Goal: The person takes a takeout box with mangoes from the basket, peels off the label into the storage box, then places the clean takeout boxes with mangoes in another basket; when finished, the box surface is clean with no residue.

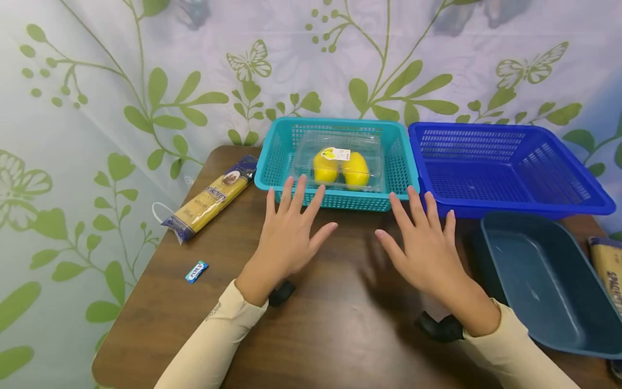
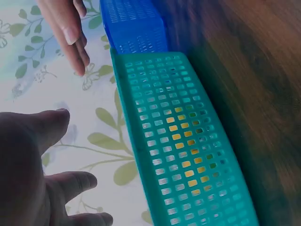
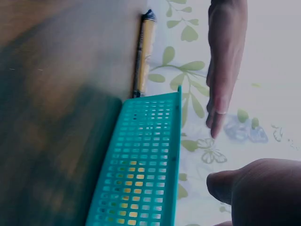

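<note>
Both hands hover with spread fingers in front of a teal basket (image 1: 335, 201), holding nothing. My left hand (image 1: 290, 232) is near the basket's front left side, and my right hand (image 1: 427, 248) is by its front right corner. Inside the basket lies a clear plastic box (image 1: 303, 156) with two yellow fruits (image 1: 356, 169), mango-like in look, and a white label on top. From the left wrist view, the basket's perforated wall (image 2: 164, 141) shows yellow through its holes. The right wrist view has the same wall (image 3: 141, 155) beside my thumb.
A blue basket (image 1: 486, 178) adjoins the teal one on the right. A dark teal tub (image 1: 539, 281) stands nearer, with another pasta-like packet (image 1: 609, 265) beyond it. At left lie a spaghetti packet (image 1: 214, 197) and a small blue-green wrapper (image 1: 196, 272). A patterned curtain (image 1: 301, 65) hangs behind the table.
</note>
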Demonstrator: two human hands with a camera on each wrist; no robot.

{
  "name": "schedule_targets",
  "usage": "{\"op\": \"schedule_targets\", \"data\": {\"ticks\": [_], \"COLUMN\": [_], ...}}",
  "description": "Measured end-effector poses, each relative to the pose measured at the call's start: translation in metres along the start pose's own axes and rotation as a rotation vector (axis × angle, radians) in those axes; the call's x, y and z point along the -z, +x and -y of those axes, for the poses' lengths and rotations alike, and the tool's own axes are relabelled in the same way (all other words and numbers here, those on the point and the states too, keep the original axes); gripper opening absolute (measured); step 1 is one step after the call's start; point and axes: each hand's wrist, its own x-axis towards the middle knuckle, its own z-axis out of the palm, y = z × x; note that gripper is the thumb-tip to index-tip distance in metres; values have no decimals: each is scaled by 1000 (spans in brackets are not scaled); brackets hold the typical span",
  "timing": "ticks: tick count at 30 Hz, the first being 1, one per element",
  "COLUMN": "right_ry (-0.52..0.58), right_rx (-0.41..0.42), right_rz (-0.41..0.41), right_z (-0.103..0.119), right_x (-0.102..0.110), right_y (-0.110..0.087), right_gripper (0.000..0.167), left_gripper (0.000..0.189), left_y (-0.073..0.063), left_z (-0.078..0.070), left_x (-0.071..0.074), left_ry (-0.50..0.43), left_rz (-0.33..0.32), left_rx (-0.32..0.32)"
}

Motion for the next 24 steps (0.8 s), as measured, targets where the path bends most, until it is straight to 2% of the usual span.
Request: {"op": "schedule_targets", "data": {"ticks": [5,9,14,18,21,24], "right_ry": [52,138,261,334,354,381], "right_rx": [-7,-6,4,-18,-35,-52], "right_rz": [-23,-33,-28,28,72,109], "right_z": [0,-2,-3,-3,-5,-9], "right_x": [7,11,12,10,6,1], "right_y": [18,39,72,99,115,126], "right_gripper": [78,77,74,72,72,72], "left_gripper": [73,80,78,73,74,74], "left_y": [15,26,47,64,72,75], "left_z": [7,14,25,44,62,79], "left_x": [-6,-10,-16,-24,-28,-33], "left_ry": [-48,-134,-257,-360,-437,-477], "left_rz": [-59,-126,-265,-401,-461,-515], "left_rx": [3,40,95,180,263,331]}}
